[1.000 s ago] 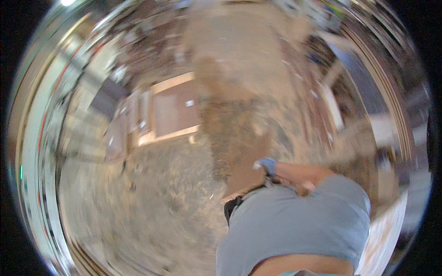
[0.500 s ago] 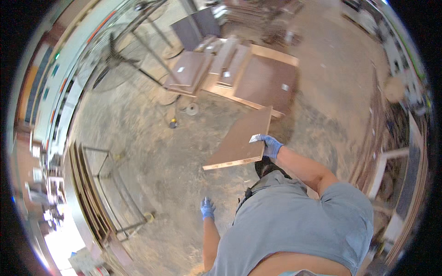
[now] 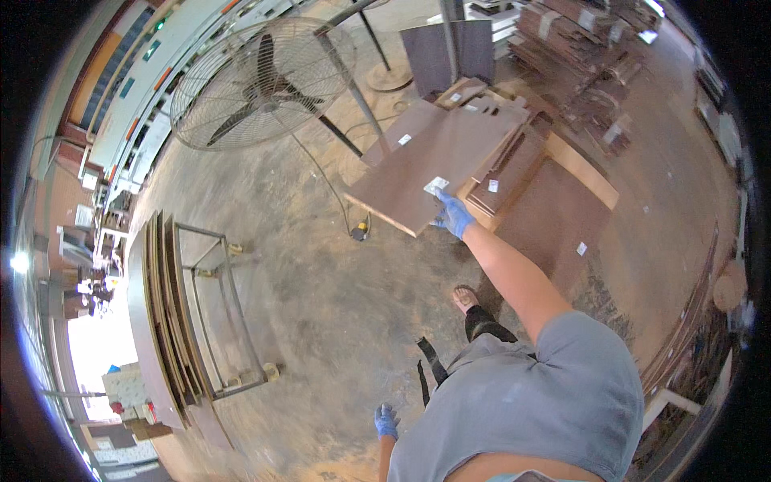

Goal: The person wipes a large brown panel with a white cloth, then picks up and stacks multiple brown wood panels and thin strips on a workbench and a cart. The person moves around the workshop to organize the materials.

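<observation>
My right hand (image 3: 454, 215), in a blue glove, grips the edge of a brown board (image 3: 397, 186) with a pale cut edge and white labels. The board is held tilted, its far part over the stacked brown panels (image 3: 499, 173); whether it touches them I cannot tell. My thumb lies beside a label, and the other fingers are partly hidden under the board. My left hand (image 3: 385, 420), also gloved in blue, hangs low beside my body. It holds nothing, its fingers loosely bent and a little apart.
A large caged fan (image 3: 261, 96) stands at the far left, its cord running across the floor to a yellow-and-black plug (image 3: 359, 232). A wheeled metal rack (image 3: 233, 309) with upright boards (image 3: 165, 313) is at left. Wood strips (image 3: 590, 68) lie piled far right; a large brown panel (image 3: 554, 217) lies right.
My right hand has carried the board forward and up toward the stacked panels. The view has swung right, bringing me closer to the stack. My left hand's fingers are more bent than before.
</observation>
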Available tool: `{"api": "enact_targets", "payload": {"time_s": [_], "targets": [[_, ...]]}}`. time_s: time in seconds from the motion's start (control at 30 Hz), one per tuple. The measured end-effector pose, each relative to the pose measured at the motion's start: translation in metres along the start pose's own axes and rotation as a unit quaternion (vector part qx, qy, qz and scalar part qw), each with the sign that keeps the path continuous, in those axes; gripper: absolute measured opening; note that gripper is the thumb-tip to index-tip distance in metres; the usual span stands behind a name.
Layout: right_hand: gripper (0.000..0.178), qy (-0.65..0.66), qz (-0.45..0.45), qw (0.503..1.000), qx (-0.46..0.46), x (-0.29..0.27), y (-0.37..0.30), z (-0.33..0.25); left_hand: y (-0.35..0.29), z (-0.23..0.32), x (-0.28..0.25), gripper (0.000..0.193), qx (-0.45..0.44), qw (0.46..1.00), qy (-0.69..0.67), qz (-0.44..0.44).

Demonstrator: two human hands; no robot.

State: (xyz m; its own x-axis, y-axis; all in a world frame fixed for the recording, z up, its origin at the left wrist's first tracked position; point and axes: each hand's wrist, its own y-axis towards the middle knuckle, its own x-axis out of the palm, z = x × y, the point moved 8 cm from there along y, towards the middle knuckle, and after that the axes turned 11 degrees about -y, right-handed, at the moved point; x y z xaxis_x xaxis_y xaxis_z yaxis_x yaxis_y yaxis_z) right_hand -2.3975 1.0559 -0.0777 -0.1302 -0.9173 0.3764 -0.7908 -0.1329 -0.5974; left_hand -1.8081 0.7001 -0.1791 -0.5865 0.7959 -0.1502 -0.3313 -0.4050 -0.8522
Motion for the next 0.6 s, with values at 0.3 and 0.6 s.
{"api": "enact_targets", "payload": {"time_s": [0.3, 0.6], "targets": [[0.030, -0.286, -0.150, 0.924, 0.206, 0.074, -0.002, 0.203, -0.017, -0.042, 0.035, 0.044, -0.006, 0.987, -0.128, 0.099], [0.043, -0.409, -0.329, 0.797, 0.298, 0.085, -0.065, 0.328, -0.079, -0.100, 0.024, 0.056, -0.047, 0.976, -0.073, 0.197]]}}
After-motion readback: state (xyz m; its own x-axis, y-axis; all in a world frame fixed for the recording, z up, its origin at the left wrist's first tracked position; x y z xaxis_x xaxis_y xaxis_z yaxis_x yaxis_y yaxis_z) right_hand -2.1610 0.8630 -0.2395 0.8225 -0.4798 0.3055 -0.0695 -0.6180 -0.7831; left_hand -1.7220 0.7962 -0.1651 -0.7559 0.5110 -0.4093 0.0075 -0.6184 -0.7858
